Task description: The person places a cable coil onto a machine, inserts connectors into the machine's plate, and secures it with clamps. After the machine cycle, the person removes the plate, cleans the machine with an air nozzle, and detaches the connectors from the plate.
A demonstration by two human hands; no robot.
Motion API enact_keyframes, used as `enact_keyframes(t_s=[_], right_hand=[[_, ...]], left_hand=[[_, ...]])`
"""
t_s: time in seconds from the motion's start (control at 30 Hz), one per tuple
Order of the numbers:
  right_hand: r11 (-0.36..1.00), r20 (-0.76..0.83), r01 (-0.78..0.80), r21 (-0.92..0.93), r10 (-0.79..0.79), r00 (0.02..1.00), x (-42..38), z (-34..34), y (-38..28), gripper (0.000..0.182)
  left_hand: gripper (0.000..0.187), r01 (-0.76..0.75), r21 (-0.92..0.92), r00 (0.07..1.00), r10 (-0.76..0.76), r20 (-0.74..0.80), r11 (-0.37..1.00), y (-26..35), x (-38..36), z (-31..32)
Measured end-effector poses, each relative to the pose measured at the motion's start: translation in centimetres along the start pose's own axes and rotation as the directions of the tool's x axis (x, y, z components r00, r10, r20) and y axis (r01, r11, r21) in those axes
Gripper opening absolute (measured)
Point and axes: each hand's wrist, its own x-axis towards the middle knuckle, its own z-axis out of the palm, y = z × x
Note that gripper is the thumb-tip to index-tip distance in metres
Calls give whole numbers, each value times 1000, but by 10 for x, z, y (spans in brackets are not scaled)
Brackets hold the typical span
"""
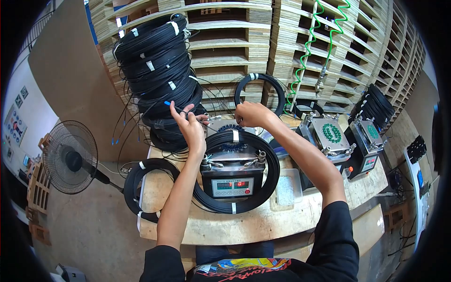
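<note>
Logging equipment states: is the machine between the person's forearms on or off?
On: the machine has red digits lit on its display.

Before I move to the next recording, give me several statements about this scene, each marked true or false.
1. A blue-tipped black cable end is at the left hand. True.
2. The coiled green hose hangs at the picture's left. False: the hose hangs at the right.
3. A tall stack of black cable coils stands before wooden pallets. True.
4. The wire-caged fan is right of the wooden table. False: the fan is left of the table.
</note>
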Motion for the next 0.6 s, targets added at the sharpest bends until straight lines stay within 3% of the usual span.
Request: enact_keyframes(t_s=[0.17,0.33,0.4,0.6], right_hand=[[1000,88,-25,2,25,996,-4,-7,-3,14],[993,65,-37,-116,45,997,-2,-8,-19,12],[991,59,-10,-135,18,998,-1,-5,-21,12],[986,9,-30,-166,32,999,-5,-1,-24,16]], left_hand=[[66,-21,9,999,21,32,1000,-4,2,-2],[70,3,-49,1000,-3,3,999,-4,4,1],[70,-23,47,999,21,44,999,-5,4,-3],[69,-26,42,1000,26,-17,999,-3,0,-1]])
